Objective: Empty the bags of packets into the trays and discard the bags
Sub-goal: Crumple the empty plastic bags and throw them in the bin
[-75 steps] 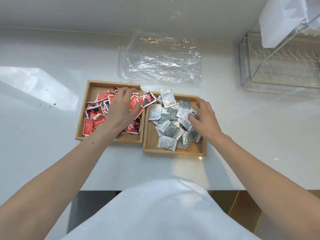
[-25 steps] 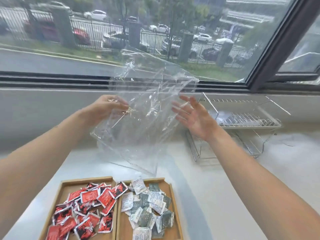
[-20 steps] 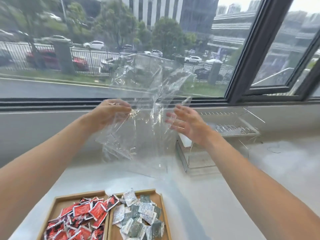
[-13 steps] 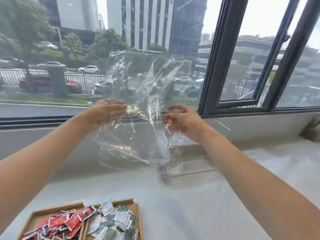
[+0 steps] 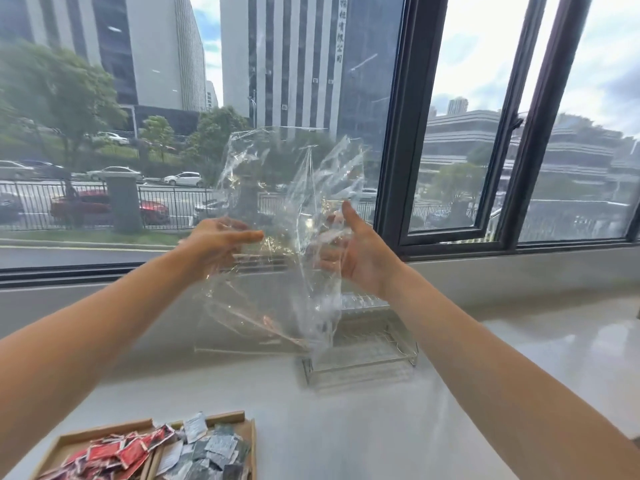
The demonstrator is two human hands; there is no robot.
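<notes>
Empty clear plastic bags (image 5: 287,202) hang crumpled in the air in front of the window, at chest height. My left hand (image 5: 218,244) pinches their left side with the fingers stretched toward the right. My right hand (image 5: 360,254) grips the right side, thumb up, its fingers showing through the plastic. Far below, at the bottom left, two wooden trays sit side by side on the white counter. The left tray (image 5: 104,432) holds red packets (image 5: 117,455). The right tray (image 5: 254,445) holds grey and white packets (image 5: 207,452).
A clear dish rack (image 5: 367,355) stands on the counter behind and below the bags. A dark window frame (image 5: 394,133) and sill run across the back. White counter (image 5: 346,427) stretches to the right of the trays.
Three seconds ago both hands were in the trays and the bags lay on the counter. Since then the bags were lifted, my hands closed in on them, and my view tilted upward.
</notes>
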